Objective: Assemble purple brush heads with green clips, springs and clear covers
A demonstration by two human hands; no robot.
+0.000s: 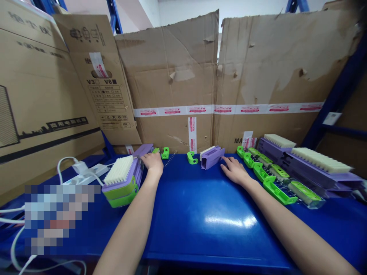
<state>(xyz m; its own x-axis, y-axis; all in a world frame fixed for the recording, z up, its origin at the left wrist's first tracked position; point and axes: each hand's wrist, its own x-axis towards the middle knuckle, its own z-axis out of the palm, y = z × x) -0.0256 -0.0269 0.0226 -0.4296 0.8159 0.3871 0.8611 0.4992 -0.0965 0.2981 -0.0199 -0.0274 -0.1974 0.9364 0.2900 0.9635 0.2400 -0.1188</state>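
My left hand [153, 160] reaches to the back left, at a purple part [143, 150] beside a purple and green brush [120, 183] with cream bristles. Its fingertips are partly hidden, and what they hold, if anything, is not clear. My right hand [233, 170] has its fingers apart and holds nothing. Its fingertips are by the right end of a purple housing with bristles [212, 157], which lies on its side. A green curved piece [192, 158] lies left of that housing. Another green piece [165, 153] and a thin spring [171, 158] are near my left hand.
On the right of the blue table [183, 229] are rows of green handles [276, 191], clear containers with green inserts [305, 191] and purple brushes [321, 160]. A white power strip [86, 173] with cables lies left. Cardboard walls [172, 84] stand behind.
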